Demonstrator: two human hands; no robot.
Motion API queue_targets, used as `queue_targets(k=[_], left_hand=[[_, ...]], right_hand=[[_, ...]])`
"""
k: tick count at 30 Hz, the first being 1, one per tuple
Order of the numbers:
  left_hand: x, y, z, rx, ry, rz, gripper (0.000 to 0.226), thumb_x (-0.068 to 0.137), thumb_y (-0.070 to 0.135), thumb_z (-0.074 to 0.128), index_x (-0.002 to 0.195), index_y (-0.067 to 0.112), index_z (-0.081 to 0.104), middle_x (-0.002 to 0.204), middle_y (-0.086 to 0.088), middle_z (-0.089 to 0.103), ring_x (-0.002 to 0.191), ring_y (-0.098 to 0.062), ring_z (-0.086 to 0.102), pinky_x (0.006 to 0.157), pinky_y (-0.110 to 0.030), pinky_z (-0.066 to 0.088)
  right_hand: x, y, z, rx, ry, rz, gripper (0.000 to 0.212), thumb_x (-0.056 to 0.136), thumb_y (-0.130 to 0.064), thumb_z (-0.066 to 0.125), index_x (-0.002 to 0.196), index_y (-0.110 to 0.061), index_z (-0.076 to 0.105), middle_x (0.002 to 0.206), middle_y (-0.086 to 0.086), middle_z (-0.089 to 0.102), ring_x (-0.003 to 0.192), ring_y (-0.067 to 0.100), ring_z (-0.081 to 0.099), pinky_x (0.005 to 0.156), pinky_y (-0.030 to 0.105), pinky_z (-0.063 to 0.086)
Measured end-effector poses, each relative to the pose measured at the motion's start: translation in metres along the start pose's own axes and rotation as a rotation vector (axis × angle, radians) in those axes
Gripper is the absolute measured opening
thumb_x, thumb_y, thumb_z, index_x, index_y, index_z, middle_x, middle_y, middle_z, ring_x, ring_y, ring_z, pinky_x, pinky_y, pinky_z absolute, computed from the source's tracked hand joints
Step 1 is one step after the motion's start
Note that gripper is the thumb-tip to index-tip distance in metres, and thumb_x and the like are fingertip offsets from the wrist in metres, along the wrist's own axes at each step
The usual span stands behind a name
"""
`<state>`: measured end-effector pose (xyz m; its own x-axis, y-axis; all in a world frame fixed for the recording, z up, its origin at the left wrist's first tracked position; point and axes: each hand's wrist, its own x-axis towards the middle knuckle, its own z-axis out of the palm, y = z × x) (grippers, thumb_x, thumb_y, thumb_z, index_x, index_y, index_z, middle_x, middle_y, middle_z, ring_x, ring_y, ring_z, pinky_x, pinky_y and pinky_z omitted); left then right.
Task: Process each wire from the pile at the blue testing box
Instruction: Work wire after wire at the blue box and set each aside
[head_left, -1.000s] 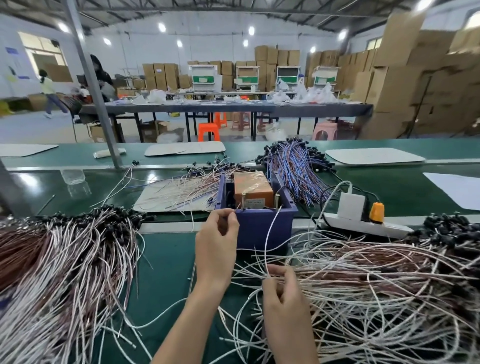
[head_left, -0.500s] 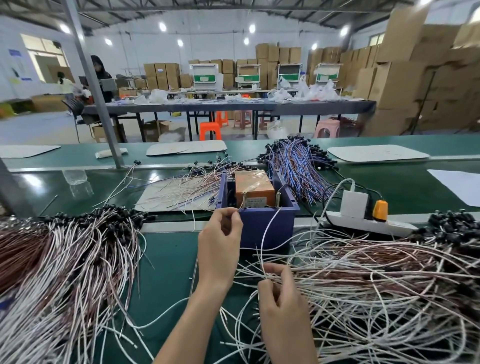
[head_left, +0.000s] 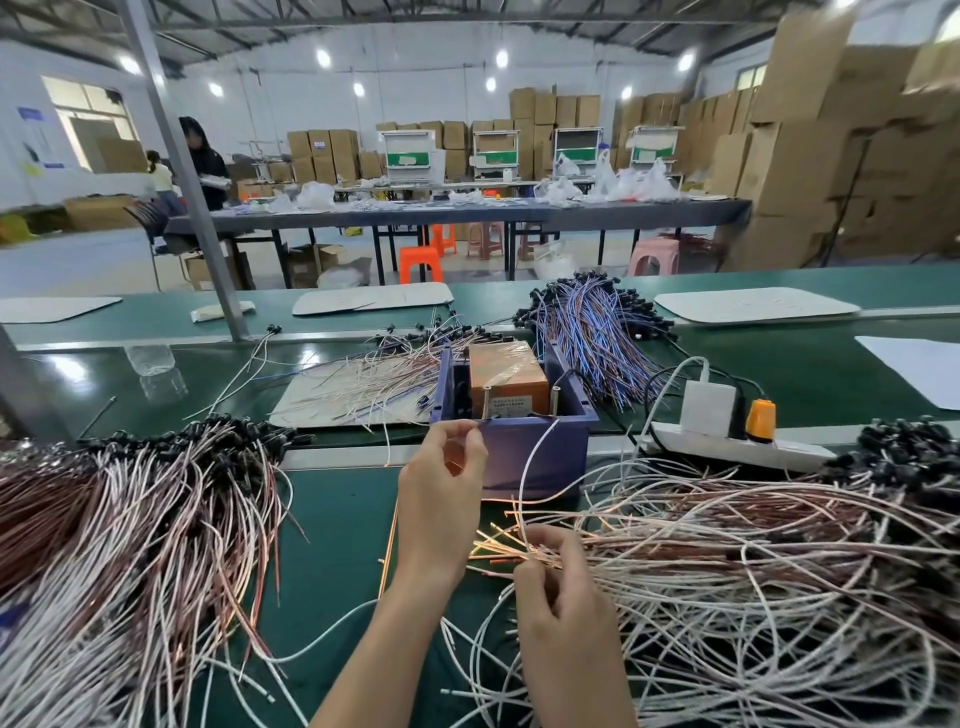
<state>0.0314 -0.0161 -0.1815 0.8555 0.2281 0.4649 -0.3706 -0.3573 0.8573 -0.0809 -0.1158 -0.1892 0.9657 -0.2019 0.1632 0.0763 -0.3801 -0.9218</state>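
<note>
On the green tabletop (head_left: 337, 530), centre:

- Blue box (head_left: 535, 457): open top, orange unit (head_left: 506, 371) inside, two metal posts at its near rim.
- Your left hand (head_left: 441, 499): raised upright from the wrist at the box's near left corner. Thumb and forefinger pinch a wire end (head_left: 480, 423) by the left post.
- Your right hand (head_left: 561, 597): lower and nearer you, fingers curled round a white wire (head_left: 523, 483) at the left edge of the right pile (head_left: 753, 582).
- White wire: long axis near upright, arcing from that hand up to the right post.
- Right pile: strands run left to right, bare ends toward your hand.
- Left pile (head_left: 145, 545): strands fan toward you, black ends farthest from you.
- Power strip (head_left: 789, 454): just right of the box.
</note>
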Motion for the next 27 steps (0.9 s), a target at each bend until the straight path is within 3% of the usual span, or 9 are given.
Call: queue_targets(k=[13,19,24,27], left_hand=[[-0.002,0.002,-0.002,-0.004,-0.009,-0.001,0.008,0.100,0.036,0.056,0.097,0.042,0.061,0.082,0.017,0.069,0.077,-0.007,0.068,0.071,-0.036,0.060],[-0.003,0.007,-0.004,-0.040,-0.004,-0.025,0.010,0.101,0.033,0.056,0.095,0.038,0.062,0.080,0.017,0.068,0.071,-0.009,0.065,0.064,-0.035,0.059],[-0.008,0.026,-0.011,-0.172,0.029,-0.091,0.016,0.104,0.023,0.050,0.102,0.027,0.066,0.070,0.012,0.065,0.061,-0.010,0.059,0.057,-0.027,0.051],[-0.017,0.058,-0.013,-0.278,-0.030,-0.039,0.020,0.105,0.014,0.048,0.105,0.026,0.065,0.081,0.009,0.070,0.070,-0.007,0.064,0.068,-0.022,0.054]], right_hand=[[0.001,0.003,-0.001,0.028,0.004,-0.017,0.019,0.100,-0.021,0.047,0.100,-0.039,0.052,0.050,-0.019,0.053,0.045,0.000,0.048,0.051,0.014,0.039],[0.004,0.006,0.001,0.051,0.047,-0.005,0.017,0.098,-0.027,0.045,0.101,-0.042,0.052,0.053,-0.011,0.055,0.048,0.003,0.048,0.054,0.020,0.040],[0.009,0.005,-0.002,0.262,0.042,0.102,0.013,0.101,-0.028,0.042,0.102,-0.033,0.054,0.065,-0.001,0.064,0.053,0.007,0.054,0.060,0.036,0.051],[0.011,-0.006,-0.009,0.472,0.021,0.126,0.012,0.105,-0.019,0.044,0.105,-0.022,0.056,0.074,-0.005,0.068,0.067,0.012,0.063,0.072,0.036,0.056]])
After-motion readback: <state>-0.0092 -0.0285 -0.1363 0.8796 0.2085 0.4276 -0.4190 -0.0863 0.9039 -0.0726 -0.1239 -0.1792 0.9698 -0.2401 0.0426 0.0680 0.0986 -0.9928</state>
